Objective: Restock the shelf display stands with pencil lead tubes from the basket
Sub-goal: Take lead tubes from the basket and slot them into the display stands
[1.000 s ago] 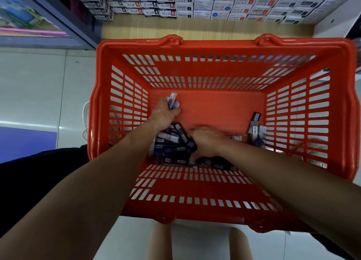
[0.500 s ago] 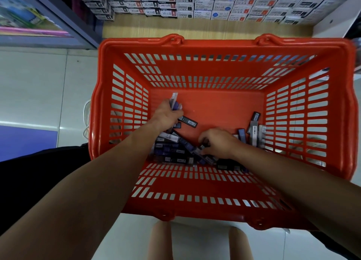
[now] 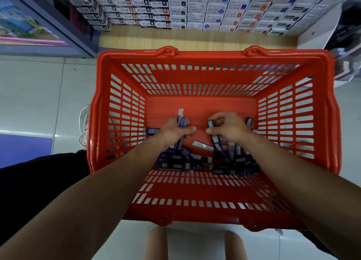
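Pencil lead tubes (image 3: 180, 117) bunched in left grip (image 3: 174, 131), one tube (image 3: 210, 123) pinched by right grip (image 3: 229, 129) (inside basket (image 3: 195, 59))

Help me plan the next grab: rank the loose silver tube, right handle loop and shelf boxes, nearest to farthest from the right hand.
1. Loose silver tube, on the basket floor, just below the right hand.
2. Right handle loop, far rim.
3. Shelf boxes, beyond the basket.

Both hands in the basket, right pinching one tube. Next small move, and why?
Probably move the tube pinched by the right hand into the bundle the left hand grips: the thumbs almost meet, and a freed right hand could reach the loose tubes in the basket.
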Action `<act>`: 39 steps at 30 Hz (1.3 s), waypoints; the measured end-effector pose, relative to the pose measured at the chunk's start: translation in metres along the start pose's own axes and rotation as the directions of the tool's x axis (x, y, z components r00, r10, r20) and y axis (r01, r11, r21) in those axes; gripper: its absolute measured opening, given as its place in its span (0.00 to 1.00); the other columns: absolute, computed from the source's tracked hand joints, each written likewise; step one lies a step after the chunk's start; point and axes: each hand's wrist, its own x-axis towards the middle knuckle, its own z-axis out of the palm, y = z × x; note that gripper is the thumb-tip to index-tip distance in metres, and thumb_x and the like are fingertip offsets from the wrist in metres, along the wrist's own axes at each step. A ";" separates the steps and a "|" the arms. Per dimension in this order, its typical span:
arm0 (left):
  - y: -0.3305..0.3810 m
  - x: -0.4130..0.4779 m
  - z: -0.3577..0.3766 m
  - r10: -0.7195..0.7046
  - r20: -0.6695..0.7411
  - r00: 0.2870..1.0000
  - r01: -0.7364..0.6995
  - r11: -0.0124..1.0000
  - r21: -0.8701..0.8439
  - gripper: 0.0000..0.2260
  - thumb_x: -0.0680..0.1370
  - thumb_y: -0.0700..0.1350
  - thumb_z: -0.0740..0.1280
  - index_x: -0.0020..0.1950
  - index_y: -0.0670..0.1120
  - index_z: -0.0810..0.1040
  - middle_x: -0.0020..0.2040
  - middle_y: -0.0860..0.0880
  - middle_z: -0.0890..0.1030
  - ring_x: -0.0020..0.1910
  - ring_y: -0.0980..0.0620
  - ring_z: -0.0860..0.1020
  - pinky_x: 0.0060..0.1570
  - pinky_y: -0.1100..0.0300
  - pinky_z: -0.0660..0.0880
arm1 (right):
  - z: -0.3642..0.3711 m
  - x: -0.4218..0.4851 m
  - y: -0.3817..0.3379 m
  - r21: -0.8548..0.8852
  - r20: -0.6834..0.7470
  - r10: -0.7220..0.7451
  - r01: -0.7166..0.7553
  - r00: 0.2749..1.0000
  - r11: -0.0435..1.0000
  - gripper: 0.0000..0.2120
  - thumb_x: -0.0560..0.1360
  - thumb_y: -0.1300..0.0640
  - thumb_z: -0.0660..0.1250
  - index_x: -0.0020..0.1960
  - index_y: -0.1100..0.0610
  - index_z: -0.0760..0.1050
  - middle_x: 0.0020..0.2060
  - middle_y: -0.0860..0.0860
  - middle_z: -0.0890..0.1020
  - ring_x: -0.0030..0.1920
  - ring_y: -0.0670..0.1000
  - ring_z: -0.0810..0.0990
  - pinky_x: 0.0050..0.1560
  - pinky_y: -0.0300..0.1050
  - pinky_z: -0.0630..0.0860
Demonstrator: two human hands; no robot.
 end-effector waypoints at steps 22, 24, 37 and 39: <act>0.012 0.012 0.012 0.013 0.046 0.999 -0.015 0.999 0.039 0.19 0.72 0.45 0.80 0.60 0.46 0.79 0.52 0.48 0.86 0.52 0.50 0.84 0.56 0.53 0.80 | 0.028 0.006 -0.024 0.466 -0.133 0.098 -0.025 0.986 0.885 0.11 0.70 0.64 0.79 0.48 0.57 0.80 0.47 0.55 0.85 0.52 0.58 0.85 0.55 0.55 0.82; 0.011 0.013 0.011 0.017 0.049 0.999 -0.019 0.999 0.033 0.18 0.72 0.45 0.80 0.59 0.47 0.80 0.52 0.49 0.86 0.51 0.52 0.84 0.53 0.56 0.81 | 0.029 0.006 -0.026 0.464 -0.128 0.108 -0.036 0.986 0.885 0.12 0.69 0.64 0.80 0.47 0.57 0.80 0.45 0.54 0.84 0.50 0.56 0.85 0.53 0.54 0.83; 0.036 0.009 -0.008 -0.073 -0.111 0.991 0.020 0.908 -0.418 0.03 0.78 0.42 0.74 0.46 0.46 0.82 0.37 0.49 0.85 0.37 0.53 0.83 0.35 0.62 0.78 | 0.060 -0.008 -0.026 0.265 0.120 -0.037 0.004 0.992 0.964 0.22 0.74 0.66 0.71 0.65 0.55 0.74 0.55 0.49 0.80 0.57 0.47 0.79 0.53 0.37 0.75; 0.038 0.007 -0.008 -0.065 -0.103 0.993 0.013 0.898 -0.439 0.03 0.78 0.42 0.73 0.45 0.46 0.82 0.37 0.48 0.84 0.36 0.53 0.82 0.33 0.63 0.78 | 0.066 -0.006 -0.029 0.283 0.121 -0.033 -0.003 0.992 0.959 0.21 0.75 0.63 0.74 0.66 0.56 0.73 0.54 0.48 0.79 0.56 0.47 0.78 0.51 0.36 0.74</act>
